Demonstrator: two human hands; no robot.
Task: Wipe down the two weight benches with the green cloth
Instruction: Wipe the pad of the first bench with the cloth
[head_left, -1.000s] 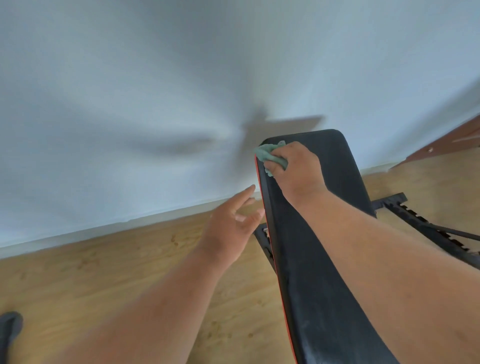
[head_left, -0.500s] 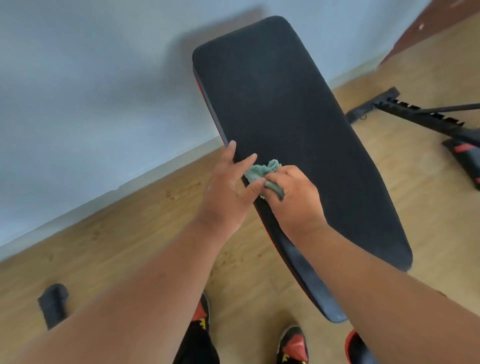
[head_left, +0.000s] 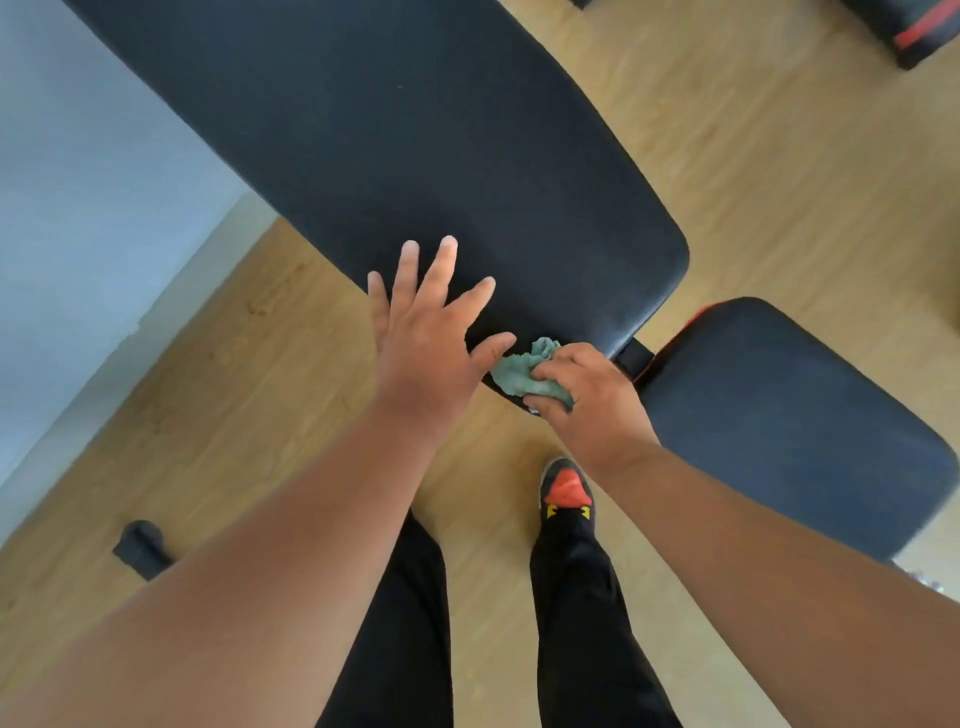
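Observation:
A long black back pad (head_left: 415, 145) of a weight bench runs from the top left down to the middle of the view. Its smaller black seat pad (head_left: 779, 426), edged in red, lies to the lower right. My right hand (head_left: 587, 400) grips the bunched green cloth (head_left: 524, 371) against the lower near edge of the back pad. My left hand (head_left: 431, 332) is spread with straight fingers over the pad's near edge, its thumb close to the cloth.
Light wooden floor (head_left: 779, 156) surrounds the bench. A pale wall with a skirting board (head_left: 78, 208) runs along the left. My black trousers and a black-and-red shoe (head_left: 566, 488) stand below the hands. A black bench foot (head_left: 140, 545) sits at lower left; another black-and-red pad (head_left: 914, 31) shows at top right.
My view has tipped down. The right hand has drawn the cloth down the back pad from its top to its lower edge, and the left hand followed and spread open.

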